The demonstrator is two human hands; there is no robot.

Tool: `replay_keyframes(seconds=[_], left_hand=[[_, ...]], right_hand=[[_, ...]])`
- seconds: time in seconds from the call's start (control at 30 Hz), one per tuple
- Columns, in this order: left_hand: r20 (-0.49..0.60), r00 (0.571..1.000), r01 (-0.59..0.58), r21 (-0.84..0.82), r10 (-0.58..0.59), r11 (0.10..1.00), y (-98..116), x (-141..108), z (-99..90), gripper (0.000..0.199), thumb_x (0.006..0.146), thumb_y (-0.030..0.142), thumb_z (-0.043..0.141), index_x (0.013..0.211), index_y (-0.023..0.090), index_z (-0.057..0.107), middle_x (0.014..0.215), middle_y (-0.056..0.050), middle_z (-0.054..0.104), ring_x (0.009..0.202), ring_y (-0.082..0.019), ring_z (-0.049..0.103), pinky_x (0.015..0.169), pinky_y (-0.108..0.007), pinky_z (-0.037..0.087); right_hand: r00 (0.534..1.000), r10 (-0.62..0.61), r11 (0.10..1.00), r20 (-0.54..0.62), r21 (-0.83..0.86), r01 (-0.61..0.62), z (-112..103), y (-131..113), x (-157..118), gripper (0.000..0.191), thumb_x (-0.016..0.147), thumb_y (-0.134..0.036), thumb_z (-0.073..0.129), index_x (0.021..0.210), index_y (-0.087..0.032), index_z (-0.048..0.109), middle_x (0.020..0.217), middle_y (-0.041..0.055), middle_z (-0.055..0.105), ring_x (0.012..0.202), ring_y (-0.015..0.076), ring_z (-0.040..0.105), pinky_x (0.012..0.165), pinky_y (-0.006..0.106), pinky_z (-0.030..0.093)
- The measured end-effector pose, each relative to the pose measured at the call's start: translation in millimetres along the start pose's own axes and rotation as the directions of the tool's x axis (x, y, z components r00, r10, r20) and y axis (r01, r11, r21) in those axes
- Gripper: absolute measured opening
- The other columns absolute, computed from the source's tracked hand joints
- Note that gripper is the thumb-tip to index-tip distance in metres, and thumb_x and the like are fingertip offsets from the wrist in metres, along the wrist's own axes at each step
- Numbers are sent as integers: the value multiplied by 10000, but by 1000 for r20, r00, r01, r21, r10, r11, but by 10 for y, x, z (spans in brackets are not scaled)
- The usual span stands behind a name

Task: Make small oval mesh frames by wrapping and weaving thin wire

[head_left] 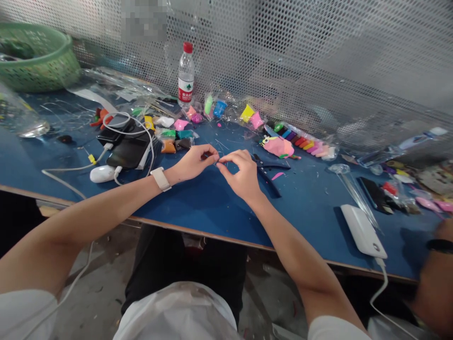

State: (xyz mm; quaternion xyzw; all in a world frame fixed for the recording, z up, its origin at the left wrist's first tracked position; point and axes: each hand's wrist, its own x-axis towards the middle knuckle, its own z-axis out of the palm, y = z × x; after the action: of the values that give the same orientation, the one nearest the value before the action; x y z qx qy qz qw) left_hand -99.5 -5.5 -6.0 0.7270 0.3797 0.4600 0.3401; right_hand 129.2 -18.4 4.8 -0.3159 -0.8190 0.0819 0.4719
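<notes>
Over the middle of the blue table [198, 208], my left hand [196, 160] and my right hand [242, 174] meet at the fingertips. Both are pinched closed around something thin and tiny that I cannot make out. A pale band circles my left wrist. Just right of my right hand lie dark-handled pliers [269, 177], with a pink scrap [278, 175] beside them. Behind them rests a pink clay figure [279, 147] with green and yellow parts. Fine wire-like strands [222, 144] lie behind my fingertips.
Clay packets [168, 146], a water bottle [186, 78] and a row of coloured clay [307, 141] stretch along the back. Phones [129, 150] with cables lie left, a white power bank [363, 231] right. Another person's arm [437, 278] shows at the right edge.
</notes>
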Motion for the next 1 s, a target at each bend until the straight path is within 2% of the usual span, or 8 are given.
replay_keyframes(seconds=[0.13,0.27,0.37,0.5,0.63,0.83,0.93,1.0], left_hand=[[-7,1000,9,4,-9,1000,98,-36,18,235,1060,381,716,972,171,774,864,-50,775,701,-118,556,656,-264,447],[5,1000,19,5,-19,1000,145,-57,35,222,1060,351,704,957,171,782,830,-43,763,680,-114,544,634,-260,421],[6,999,34,-29,-34,999,148,-65,54,258,1064,391,707,955,171,786,841,-53,770,717,-130,595,655,-266,448],[25,998,56,-68,-55,996,176,-79,70,282,1078,414,693,966,170,780,855,-60,765,751,-144,630,681,-280,473],[57,997,59,-54,-56,997,203,-88,86,276,1088,394,668,953,172,760,833,-44,739,723,-137,594,673,-293,445],[63,997,46,-20,-45,999,224,-79,74,245,1087,358,669,962,170,764,811,-33,734,694,-129,564,649,-283,427],[53,999,-8,54,5,999,243,-80,41,234,1095,351,662,994,169,767,859,-46,759,738,-140,622,676,-279,478],[19,994,-106,152,105,983,241,-83,11,209,1097,348,668,1044,172,769,975,-73,797,847,-170,699,747,-295,542]], right_hand=[[998,34,999,44,16,-35,-27,-5,7,123,1030,-402,883,975,-302,835,1161,66,817,1123,311,736,1075,540,573],[989,81,994,121,69,-90,-72,11,20,201,1036,-445,890,965,-290,785,1058,45,827,1023,291,735,1012,509,585],[983,118,988,140,84,-131,-100,6,30,181,1009,-405,919,1005,-297,773,1015,25,826,939,269,700,904,458,577],[981,127,983,149,113,-144,-125,-12,39,161,1023,-355,903,1013,-298,752,983,5,810,843,229,668,844,422,560],[980,122,980,159,135,-144,-126,-53,42,155,1031,-300,861,965,-293,721,952,7,806,876,236,682,847,418,566],[969,195,959,151,179,-221,-122,-103,48,147,966,-259,859,951,-290,716,937,-6,797,842,215,674,818,414,545],[957,229,919,179,285,-273,-121,-83,60,145,948,-262,862,957,-278,718,932,-10,796,824,195,689,805,397,555],[947,246,875,205,374,-308,-125,-51,74,197,947,-326,902,965,-270,714,910,-14,779,799,183,693,774,378,561]])
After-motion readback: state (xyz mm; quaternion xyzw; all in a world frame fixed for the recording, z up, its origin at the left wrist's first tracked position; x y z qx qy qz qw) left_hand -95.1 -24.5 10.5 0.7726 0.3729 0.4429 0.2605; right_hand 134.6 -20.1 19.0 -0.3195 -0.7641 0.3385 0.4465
